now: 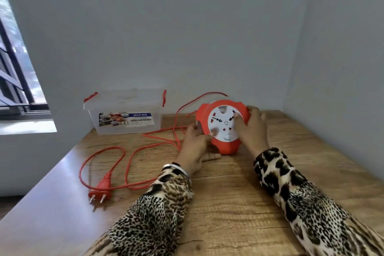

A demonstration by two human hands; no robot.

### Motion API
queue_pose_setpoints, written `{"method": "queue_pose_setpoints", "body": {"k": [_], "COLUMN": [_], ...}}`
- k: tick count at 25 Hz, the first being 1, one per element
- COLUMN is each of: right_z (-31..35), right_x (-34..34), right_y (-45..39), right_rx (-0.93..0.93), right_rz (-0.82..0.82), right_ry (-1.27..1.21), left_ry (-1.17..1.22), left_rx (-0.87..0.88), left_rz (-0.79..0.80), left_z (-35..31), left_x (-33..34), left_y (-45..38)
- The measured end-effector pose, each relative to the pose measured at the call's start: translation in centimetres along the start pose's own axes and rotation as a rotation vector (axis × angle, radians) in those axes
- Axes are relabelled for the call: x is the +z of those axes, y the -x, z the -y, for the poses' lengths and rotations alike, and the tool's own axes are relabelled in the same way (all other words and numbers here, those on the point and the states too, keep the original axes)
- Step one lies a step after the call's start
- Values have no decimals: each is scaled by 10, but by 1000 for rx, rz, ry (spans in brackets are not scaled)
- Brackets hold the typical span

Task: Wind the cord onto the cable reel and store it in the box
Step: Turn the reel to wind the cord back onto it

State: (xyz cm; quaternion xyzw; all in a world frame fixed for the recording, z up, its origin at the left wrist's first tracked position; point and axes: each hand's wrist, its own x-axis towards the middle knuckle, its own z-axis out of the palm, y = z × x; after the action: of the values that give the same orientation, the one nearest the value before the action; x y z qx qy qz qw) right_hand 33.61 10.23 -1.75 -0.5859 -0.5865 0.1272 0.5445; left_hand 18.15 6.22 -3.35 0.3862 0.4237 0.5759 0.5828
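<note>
Wooden surface [228,203], grey corner | reel [223,125] upright, left hand [194,146] and right hand [252,129] each in a holding grip; cord [126,164] loose leftward; box [124,115] lidded | risk: loops snag, plug [100,189] whips.

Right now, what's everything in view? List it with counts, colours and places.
reel: one, red with white socket face, on the table, far centre.
cord: one, red, lying loose in loops left of the reel.
plug: one, red, two pins, near left of the table.
box: one, clear with red latches, lid on, far left against the wall.
table: one, wood grain.
window: one, dark frame, left wall.
left hand: on the reel's left side.
right hand: on the reel's right side.
</note>
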Motion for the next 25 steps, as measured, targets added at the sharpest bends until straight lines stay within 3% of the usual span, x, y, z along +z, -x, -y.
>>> {"method": "queue_pose_setpoints", "body": {"k": [3, 6, 12, 19, 25], "right_z": [0, 9, 15, 14, 11], "right_x": [-6, -9, -7, -8, -1], "right_y": [10, 14, 13, 15, 21], "right_rx": [-144, -436, -829, -804, -820], "right_rz": [66, -14, 91, 290, 139], "right_ry": [70, 255, 576, 836, 886], "left_ry": [-60, -181, -232, -324, -363], "left_rx": [99, 169, 161, 176, 224], "left_rz": [7, 89, 166, 191, 181], "left_z": [-12, -19, -25, -31, -31], "left_x": [-12, -22, -35, -34, -29], "left_y": [-5, -9, -15, -11, -6]}}
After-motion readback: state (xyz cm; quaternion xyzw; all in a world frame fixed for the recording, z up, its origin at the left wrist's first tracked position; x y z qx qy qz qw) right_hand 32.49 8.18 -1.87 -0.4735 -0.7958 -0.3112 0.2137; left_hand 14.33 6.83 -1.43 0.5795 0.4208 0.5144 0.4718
